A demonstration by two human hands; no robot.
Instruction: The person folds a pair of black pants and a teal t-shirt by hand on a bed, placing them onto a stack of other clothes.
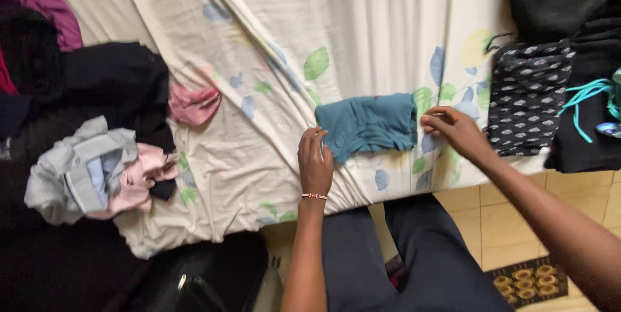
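Teal cloth [367,124] folded on bedsheet [272,34], between left hand [314,164], right hand [455,128]

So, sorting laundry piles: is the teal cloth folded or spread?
Folded: the teal cloth lies as a compact layered rectangle between the left hand and right hand.

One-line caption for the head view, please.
Both hands, left hand and right hand, press the ends of a folded teal garment on a floral bedsheet between clothes piles.
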